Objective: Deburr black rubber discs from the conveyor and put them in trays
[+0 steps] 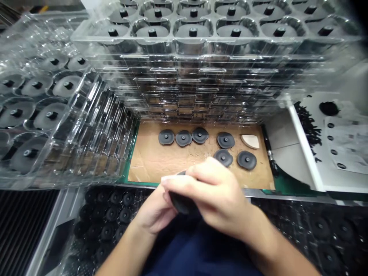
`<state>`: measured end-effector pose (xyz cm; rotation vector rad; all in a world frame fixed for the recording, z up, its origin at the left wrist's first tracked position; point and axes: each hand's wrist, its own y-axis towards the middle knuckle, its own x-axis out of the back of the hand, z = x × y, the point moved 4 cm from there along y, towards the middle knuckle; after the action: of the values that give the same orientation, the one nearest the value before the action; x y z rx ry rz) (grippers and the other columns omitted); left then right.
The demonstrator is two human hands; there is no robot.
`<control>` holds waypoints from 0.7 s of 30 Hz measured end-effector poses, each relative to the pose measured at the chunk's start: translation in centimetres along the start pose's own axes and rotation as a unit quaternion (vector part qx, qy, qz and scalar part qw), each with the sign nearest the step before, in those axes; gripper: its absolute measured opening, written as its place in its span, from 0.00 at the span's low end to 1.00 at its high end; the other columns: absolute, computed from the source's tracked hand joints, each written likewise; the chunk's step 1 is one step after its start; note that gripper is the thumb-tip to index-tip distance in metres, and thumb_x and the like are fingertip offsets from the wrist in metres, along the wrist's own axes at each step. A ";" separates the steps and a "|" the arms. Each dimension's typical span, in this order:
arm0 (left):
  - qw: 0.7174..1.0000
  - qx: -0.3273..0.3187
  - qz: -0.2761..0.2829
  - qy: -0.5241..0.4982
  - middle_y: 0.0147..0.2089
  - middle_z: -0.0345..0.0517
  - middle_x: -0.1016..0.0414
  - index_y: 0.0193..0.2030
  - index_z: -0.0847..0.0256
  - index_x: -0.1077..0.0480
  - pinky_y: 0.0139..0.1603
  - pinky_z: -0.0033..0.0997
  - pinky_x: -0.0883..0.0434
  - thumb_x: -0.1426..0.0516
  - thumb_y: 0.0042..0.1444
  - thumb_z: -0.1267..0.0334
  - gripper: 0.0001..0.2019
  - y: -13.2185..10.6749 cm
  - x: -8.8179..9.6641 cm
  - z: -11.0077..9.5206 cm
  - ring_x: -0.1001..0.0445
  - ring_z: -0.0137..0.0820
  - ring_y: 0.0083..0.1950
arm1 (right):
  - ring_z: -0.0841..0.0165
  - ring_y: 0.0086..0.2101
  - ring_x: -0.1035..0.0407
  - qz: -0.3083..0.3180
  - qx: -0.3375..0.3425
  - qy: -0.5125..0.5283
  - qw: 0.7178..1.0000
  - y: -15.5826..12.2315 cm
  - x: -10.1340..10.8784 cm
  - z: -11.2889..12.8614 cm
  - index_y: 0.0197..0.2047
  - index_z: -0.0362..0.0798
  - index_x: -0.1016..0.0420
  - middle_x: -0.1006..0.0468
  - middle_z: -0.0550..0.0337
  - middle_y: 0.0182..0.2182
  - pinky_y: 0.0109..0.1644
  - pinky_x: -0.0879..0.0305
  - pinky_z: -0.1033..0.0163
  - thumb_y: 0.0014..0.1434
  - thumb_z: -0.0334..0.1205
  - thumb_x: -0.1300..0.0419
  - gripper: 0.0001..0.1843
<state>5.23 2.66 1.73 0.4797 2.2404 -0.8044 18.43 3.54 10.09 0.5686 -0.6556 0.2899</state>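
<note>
Close to my body, in front of the bench edge, both hands come together around a dark grey disc. My left hand grips it from the left, with its fingers partly hidden behind the disc and the other hand. Over the top and right side, my right hand is closed on the same disc. Just beyond lie several similar discs with short centre stems, such as one disc by my right knuckles and another disc to its right, on a cardboard sheet.
A tall stack of clear plastic trays holding discs rises behind the cardboard. More clear trays stand at left. On the right, a white bin holds small black parts. A pale wedge-shaped piece lies on the cardboard.
</note>
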 end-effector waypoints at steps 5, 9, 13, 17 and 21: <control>1.000 0.010 -0.012 -0.015 0.42 0.44 0.20 0.47 0.58 0.24 0.50 0.28 0.29 0.32 0.40 0.53 0.25 -0.1 0.3 0.7 0.23 0.35 0.45 | 0.69 0.25 0.39 0.019 -0.056 -0.054 0.997 -0.2 -0.7 -0.7 0.42 0.48 0.21 0.27 0.61 0.24 0.31 0.48 0.61 0.61 0.26 0.50 0.17; 1.000 0.011 -0.002 -0.018 0.38 0.40 0.20 0.40 0.58 0.22 0.44 0.24 0.29 0.31 0.39 0.54 0.19 0.4 -0.3 0.9 0.23 0.32 0.42 | 0.68 0.29 0.34 -0.079 -0.075 -0.002 0.994 -0.5 -0.8 0.1 0.45 0.42 0.23 0.24 0.57 0.29 0.34 0.43 0.60 0.64 0.30 0.51 0.16; 0.998 -0.006 -0.039 -0.041 0.47 0.41 0.22 0.46 0.54 0.25 0.49 0.27 0.30 0.30 0.37 0.59 0.25 0.5 -0.1 0.3 0.24 0.33 0.46 | 0.71 0.25 0.34 -0.028 -0.179 0.077 0.980 -2.7 -0.7 0.0 0.43 0.43 0.22 0.23 0.60 0.26 0.30 0.41 0.64 0.61 0.29 0.46 0.12; 0.998 -0.021 -0.030 -0.058 0.46 0.42 0.21 0.45 0.54 0.25 0.51 0.33 0.29 0.30 0.37 0.63 0.24 0.3 -0.4 -0.4 0.23 0.35 0.45 | 0.71 0.27 0.28 -0.020 -0.259 0.314 0.913 -5.8 -1.0 -1.4 0.41 0.55 0.20 0.21 0.64 0.28 0.28 0.35 0.68 0.60 0.38 0.41 0.08; 0.998 -0.019 -0.025 -0.056 0.47 0.43 0.21 0.46 0.53 0.25 0.49 0.32 0.28 0.29 0.36 0.62 0.26 0.4 -0.8 -0.3 0.22 0.37 0.46 | 0.65 0.41 0.26 -0.204 -0.375 0.253 0.868 -7.6 0.1 -3.3 0.46 0.60 0.22 0.20 0.64 0.44 0.42 0.30 0.63 0.61 0.39 0.41 0.11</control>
<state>5.84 3.09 2.30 0.3529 2.1678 -0.7920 23.35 -0.65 4.95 -0.1380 -0.0890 -0.2223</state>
